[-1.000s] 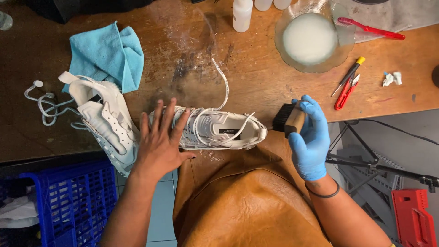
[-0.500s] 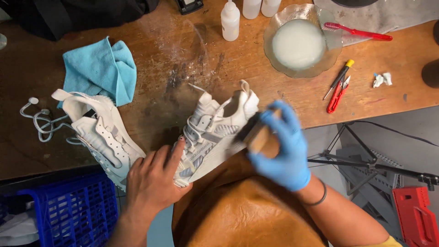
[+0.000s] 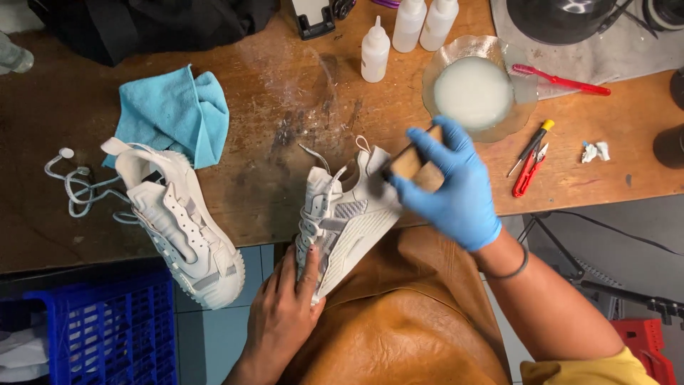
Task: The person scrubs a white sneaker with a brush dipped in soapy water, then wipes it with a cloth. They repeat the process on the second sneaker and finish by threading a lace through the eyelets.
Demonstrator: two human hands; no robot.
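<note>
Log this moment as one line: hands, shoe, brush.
left hand: grips white shoe toe | right hand: gloved, holds wooden brush on shoe heel | second shoe: on table

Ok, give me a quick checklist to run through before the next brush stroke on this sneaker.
1. Sneaker held steady: ok. The bare left hand grips the toe end of the white sneaker, which is tilted on its side at the table edge.
2. Brush in hand: ok. The gloved right hand holds the wooden brush at the heel.
3. Bristles wet enough: cannot tell, blurred.
4. Cleaning liquid in reach: ok. The glass bowl of cloudy liquid sits just beyond the right hand.
5. Cloth ready: ok. The blue cloth lies beside the other sneaker.
</note>
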